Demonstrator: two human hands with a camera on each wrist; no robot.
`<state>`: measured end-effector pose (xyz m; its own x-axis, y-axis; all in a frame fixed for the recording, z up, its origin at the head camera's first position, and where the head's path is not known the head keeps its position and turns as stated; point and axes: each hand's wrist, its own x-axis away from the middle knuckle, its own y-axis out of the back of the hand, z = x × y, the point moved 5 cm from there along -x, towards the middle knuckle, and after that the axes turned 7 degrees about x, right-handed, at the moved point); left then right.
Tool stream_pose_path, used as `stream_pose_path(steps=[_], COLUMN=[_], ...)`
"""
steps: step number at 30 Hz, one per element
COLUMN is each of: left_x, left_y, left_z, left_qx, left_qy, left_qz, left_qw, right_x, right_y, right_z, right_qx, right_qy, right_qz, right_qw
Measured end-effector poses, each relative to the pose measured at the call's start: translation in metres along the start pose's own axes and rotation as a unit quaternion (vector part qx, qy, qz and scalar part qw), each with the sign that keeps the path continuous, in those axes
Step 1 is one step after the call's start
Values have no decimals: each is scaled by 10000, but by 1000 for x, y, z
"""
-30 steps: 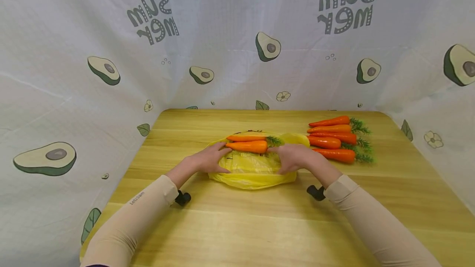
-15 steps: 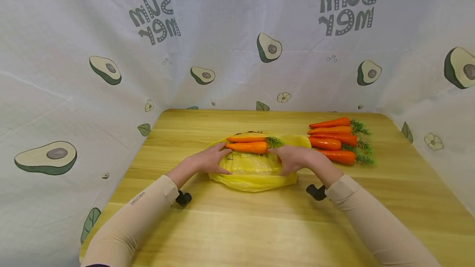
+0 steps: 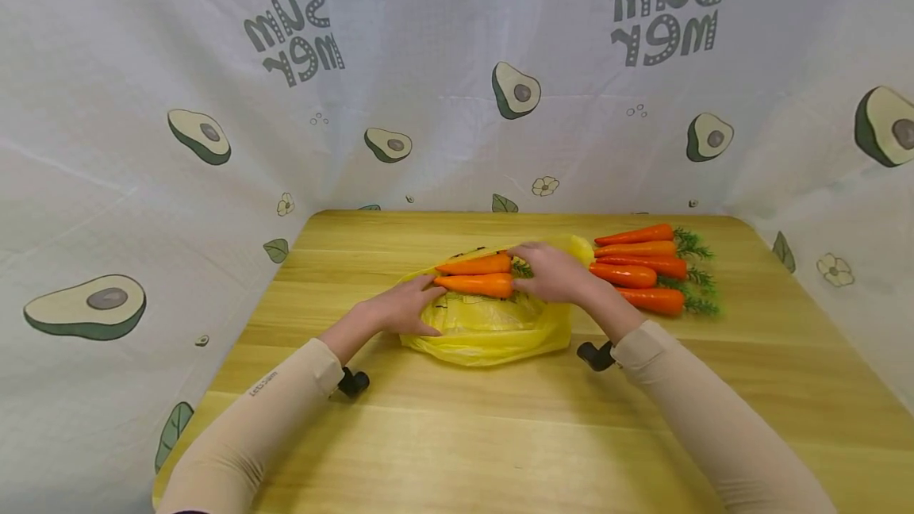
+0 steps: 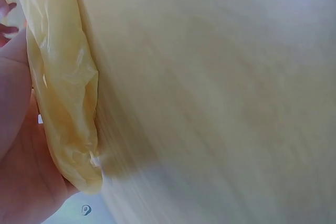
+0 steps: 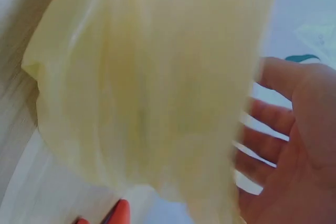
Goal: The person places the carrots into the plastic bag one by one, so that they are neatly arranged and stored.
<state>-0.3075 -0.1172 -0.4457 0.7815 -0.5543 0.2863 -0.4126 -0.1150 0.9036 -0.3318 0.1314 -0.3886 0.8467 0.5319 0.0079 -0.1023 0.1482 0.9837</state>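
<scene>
Left hand (image 3: 403,308), fingers spread, touches the left edge of a yellow bag (image 3: 485,349); right hand (image 3: 557,274), also spread, has moved toward the far rim, raising the right side, seemingly opening it wider around two carrots (image 3: 474,285). Five more carrots (image 3: 653,301) lie rightward on the worktop (image 3: 464,443).

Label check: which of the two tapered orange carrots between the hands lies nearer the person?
The front carrot, lower in head view; the rear carrot lies nearer the white printed backdrop.
</scene>
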Motion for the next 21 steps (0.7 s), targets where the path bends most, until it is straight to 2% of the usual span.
stream_pose_path(steps=[4,11,16,21], left_x=[-1,-2,-1,-1], left_y=[1,2,3,4], left_z=[0,0,-1,-1], left_qx=[-65,-142,-71,-91], left_qy=[-106,-131,-157,-191], left_qz=[-164,-373,-427,-524], left_qw=[9998,9991,9989,9984], right_x=[-5,-7,-7,-3], right_y=[0,-4,-9,-6], right_z=[-5,-17,-21,-16], right_qx=[136,-55,-309,-505], right_qy=[-300,-650,-588,-375], right_qz=[-63,-47,-67,-275], right_qw=[9994,9979,9978,9976])
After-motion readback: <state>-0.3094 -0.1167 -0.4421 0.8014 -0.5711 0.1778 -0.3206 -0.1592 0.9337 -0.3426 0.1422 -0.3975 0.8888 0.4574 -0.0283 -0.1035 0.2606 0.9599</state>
